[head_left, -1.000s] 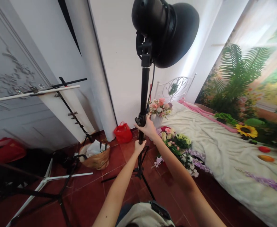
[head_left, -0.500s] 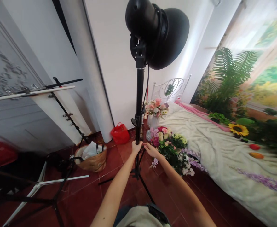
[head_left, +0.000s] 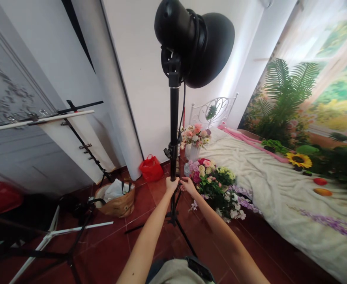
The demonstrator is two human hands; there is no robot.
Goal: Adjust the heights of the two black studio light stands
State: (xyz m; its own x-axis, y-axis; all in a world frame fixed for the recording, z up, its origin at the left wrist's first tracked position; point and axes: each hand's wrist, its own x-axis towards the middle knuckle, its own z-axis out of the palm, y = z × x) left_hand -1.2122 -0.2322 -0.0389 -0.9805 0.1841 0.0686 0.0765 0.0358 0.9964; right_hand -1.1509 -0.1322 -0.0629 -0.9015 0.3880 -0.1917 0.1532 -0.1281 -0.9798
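A black studio lamp (head_left: 194, 43) tops a black light stand (head_left: 174, 118) that rises upright in front of me. My left hand (head_left: 171, 184) is wrapped round the stand's pole, below its upper clamp knob (head_left: 167, 152). Just to the right of the pole is my right hand (head_left: 187, 186), its fingers bent toward the pole. What those fingertips touch is too small to make out. The stand's legs spread on the red tiled floor below both hands.
Artificial flowers (head_left: 211, 173) lie right of the stand, beside a bed with a cream blanket (head_left: 250, 169). On the left are a red bag (head_left: 151, 168), a wicker basket (head_left: 117, 205), a white stand leg (head_left: 81, 227) and a backdrop frame (head_left: 84, 146).
The fingers of my right hand have shifted and spread somewhat beside the pole. My left hand keeps its hold on the pole. The view has moved slightly.
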